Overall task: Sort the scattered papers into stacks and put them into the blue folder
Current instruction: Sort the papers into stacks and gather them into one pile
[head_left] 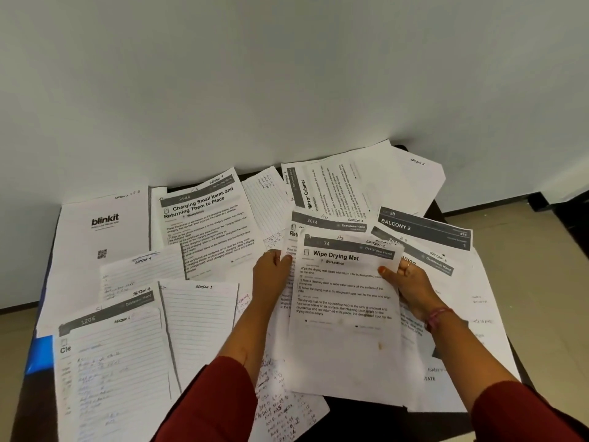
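Observation:
I hold a small stack of papers topped by the "Wipe Drying Mat" sheet (345,301) above the table's middle. My left hand (272,275) grips its upper left edge, thumb on top. At the upper right edge my right hand (406,282) pinches it. Many other sheets lie scattered: a "Charging Small Items" page (204,218), a blinkit sheet (105,231), lined notes (200,317), a "Mirror Cabinet" page (331,189) and a "Balcony 2" page (424,226). A corner of the blue folder (39,354) shows under papers at the left edge.
The papers cover a dark table (360,419) pushed against a white wall (287,74). Tiled floor (522,224) shows to the right and left of the table. Handwritten number sheets (280,409) lie near the front edge.

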Action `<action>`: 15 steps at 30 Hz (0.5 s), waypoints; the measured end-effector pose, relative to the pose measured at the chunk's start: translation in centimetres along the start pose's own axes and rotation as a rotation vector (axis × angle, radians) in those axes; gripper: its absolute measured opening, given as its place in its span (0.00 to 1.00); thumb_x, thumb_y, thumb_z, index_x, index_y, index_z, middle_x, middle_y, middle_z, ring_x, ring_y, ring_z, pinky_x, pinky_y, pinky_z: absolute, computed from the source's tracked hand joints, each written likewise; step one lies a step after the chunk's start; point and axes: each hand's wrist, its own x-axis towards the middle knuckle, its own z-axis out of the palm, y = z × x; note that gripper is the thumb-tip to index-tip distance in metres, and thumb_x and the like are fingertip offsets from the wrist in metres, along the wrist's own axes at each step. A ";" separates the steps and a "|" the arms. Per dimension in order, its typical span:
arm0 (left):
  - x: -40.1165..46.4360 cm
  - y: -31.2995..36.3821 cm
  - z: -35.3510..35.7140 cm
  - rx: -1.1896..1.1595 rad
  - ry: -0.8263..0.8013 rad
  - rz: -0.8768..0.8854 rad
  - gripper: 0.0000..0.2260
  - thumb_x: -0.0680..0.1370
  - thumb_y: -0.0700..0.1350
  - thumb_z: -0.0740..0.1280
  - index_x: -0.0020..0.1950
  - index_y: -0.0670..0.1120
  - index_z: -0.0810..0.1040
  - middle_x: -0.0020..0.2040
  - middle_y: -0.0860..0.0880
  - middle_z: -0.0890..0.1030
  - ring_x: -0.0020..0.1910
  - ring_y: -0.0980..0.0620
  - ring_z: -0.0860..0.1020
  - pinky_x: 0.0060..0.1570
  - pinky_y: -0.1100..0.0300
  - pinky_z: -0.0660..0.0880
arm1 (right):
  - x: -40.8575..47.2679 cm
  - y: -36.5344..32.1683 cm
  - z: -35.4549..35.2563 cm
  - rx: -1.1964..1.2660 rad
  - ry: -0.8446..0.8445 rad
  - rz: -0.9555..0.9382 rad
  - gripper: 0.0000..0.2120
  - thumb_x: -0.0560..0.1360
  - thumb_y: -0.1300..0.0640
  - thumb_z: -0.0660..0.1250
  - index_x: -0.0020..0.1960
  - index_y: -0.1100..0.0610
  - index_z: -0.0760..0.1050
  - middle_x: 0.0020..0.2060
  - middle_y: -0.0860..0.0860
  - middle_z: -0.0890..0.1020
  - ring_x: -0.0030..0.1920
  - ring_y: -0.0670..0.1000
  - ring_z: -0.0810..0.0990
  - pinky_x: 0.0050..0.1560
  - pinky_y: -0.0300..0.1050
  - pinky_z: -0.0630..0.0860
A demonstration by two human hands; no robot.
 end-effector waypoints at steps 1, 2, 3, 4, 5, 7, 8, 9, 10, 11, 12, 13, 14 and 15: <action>-0.5 0.2 -0.2 -0.010 0.013 0.034 0.06 0.81 0.45 0.62 0.45 0.45 0.72 0.41 0.49 0.77 0.39 0.54 0.76 0.38 0.63 0.72 | 0.0 0.0 0.0 -0.001 0.002 0.003 0.12 0.76 0.63 0.67 0.59 0.58 0.76 0.49 0.56 0.84 0.46 0.56 0.85 0.41 0.50 0.83; -0.9 0.3 -0.4 -0.017 0.031 0.076 0.05 0.82 0.45 0.60 0.48 0.45 0.71 0.41 0.51 0.77 0.38 0.56 0.76 0.37 0.66 0.71 | 0.0 0.0 0.0 -0.006 0.002 0.006 0.13 0.76 0.62 0.67 0.60 0.58 0.76 0.50 0.56 0.84 0.47 0.57 0.85 0.43 0.51 0.83; -1.4 0.3 -0.7 -0.014 0.047 0.120 0.04 0.82 0.45 0.59 0.50 0.45 0.71 0.42 0.52 0.77 0.38 0.58 0.75 0.36 0.67 0.70 | 0.0 0.0 0.0 -0.010 0.004 0.009 0.13 0.76 0.62 0.67 0.60 0.58 0.76 0.50 0.57 0.84 0.47 0.58 0.85 0.44 0.52 0.83; -1.8 0.3 -1.1 -0.009 0.059 0.158 0.04 0.83 0.45 0.58 0.51 0.45 0.71 0.42 0.52 0.77 0.37 0.59 0.75 0.34 0.68 0.70 | -0.2 -0.1 0.1 -0.008 0.009 0.012 0.13 0.76 0.62 0.67 0.60 0.58 0.76 0.51 0.57 0.84 0.48 0.58 0.84 0.45 0.53 0.83; -2.1 0.3 -1.5 -0.014 0.074 0.186 0.05 0.83 0.45 0.57 0.52 0.45 0.71 0.41 0.52 0.77 0.36 0.58 0.76 0.33 0.69 0.71 | -0.3 -0.2 0.2 0.003 0.015 0.014 0.13 0.76 0.63 0.67 0.60 0.58 0.76 0.51 0.57 0.84 0.48 0.58 0.84 0.45 0.52 0.83; -2.8 0.4 -2.4 -0.046 0.117 0.218 0.05 0.83 0.44 0.57 0.51 0.45 0.71 0.39 0.54 0.77 0.35 0.58 0.76 0.30 0.72 0.72 | -0.8 -0.4 0.5 0.045 0.023 0.009 0.13 0.76 0.64 0.67 0.60 0.59 0.76 0.51 0.57 0.84 0.49 0.58 0.84 0.45 0.51 0.83; -3.1 0.3 -3.0 -0.064 0.144 0.233 0.05 0.83 0.44 0.57 0.51 0.46 0.71 0.39 0.54 0.77 0.35 0.59 0.76 0.30 0.72 0.72 | -1.0 -0.6 0.7 0.066 0.019 0.002 0.14 0.76 0.65 0.67 0.60 0.60 0.75 0.51 0.57 0.83 0.49 0.58 0.83 0.44 0.50 0.83; -3.5 0.3 -3.6 -0.084 0.171 0.242 0.05 0.83 0.44 0.58 0.50 0.46 0.71 0.39 0.54 0.77 0.35 0.59 0.76 0.31 0.73 0.72 | -1.2 -0.7 1.0 0.081 0.011 -0.004 0.14 0.76 0.66 0.67 0.60 0.60 0.75 0.50 0.57 0.83 0.48 0.57 0.84 0.43 0.49 0.83; -3.8 0.2 -4.3 -0.101 0.193 0.245 0.04 0.83 0.44 0.58 0.50 0.46 0.71 0.39 0.55 0.77 0.36 0.60 0.76 0.31 0.73 0.72 | -1.5 -0.9 1.3 0.089 0.001 -0.008 0.13 0.76 0.67 0.66 0.60 0.60 0.76 0.50 0.56 0.83 0.47 0.56 0.84 0.42 0.48 0.83; -4.0 0.1 -4.9 -0.116 0.210 0.243 0.04 0.83 0.44 0.58 0.51 0.46 0.71 0.41 0.54 0.77 0.37 0.60 0.76 0.32 0.73 0.72 | -1.7 -1.0 1.7 0.093 -0.010 -0.011 0.13 0.75 0.67 0.67 0.59 0.61 0.76 0.49 0.56 0.84 0.46 0.55 0.84 0.41 0.47 0.83; -4.3 -0.2 -5.7 -0.132 0.227 0.239 0.05 0.83 0.45 0.58 0.53 0.45 0.72 0.42 0.53 0.78 0.39 0.60 0.76 0.34 0.72 0.72 | -2.0 -1.1 2.1 0.088 -0.022 -0.017 0.13 0.75 0.67 0.67 0.60 0.62 0.76 0.49 0.56 0.84 0.45 0.54 0.84 0.41 0.47 0.83; -4.6 -0.5 -6.4 -0.149 0.245 0.235 0.06 0.83 0.45 0.59 0.54 0.44 0.72 0.44 0.52 0.78 0.41 0.58 0.77 0.37 0.70 0.72 | -2.2 -1.1 2.5 0.084 -0.033 -0.025 0.14 0.75 0.67 0.67 0.60 0.63 0.76 0.50 0.57 0.84 0.46 0.54 0.84 0.42 0.46 0.83; -4.9 -0.9 -7.1 -0.164 0.265 0.231 0.07 0.83 0.45 0.59 0.56 0.43 0.73 0.46 0.50 0.79 0.43 0.55 0.77 0.40 0.67 0.73 | -2.5 -1.2 3.1 0.085 -0.045 -0.036 0.15 0.75 0.67 0.67 0.61 0.64 0.75 0.51 0.57 0.84 0.47 0.54 0.84 0.43 0.46 0.83; -5.3 -1.2 -7.8 -0.178 0.286 0.225 0.08 0.83 0.45 0.59 0.57 0.42 0.73 0.48 0.49 0.79 0.45 0.53 0.77 0.41 0.67 0.73 | -2.9 -1.2 3.8 0.095 -0.055 -0.048 0.15 0.75 0.67 0.67 0.61 0.64 0.75 0.51 0.57 0.83 0.48 0.55 0.84 0.43 0.46 0.82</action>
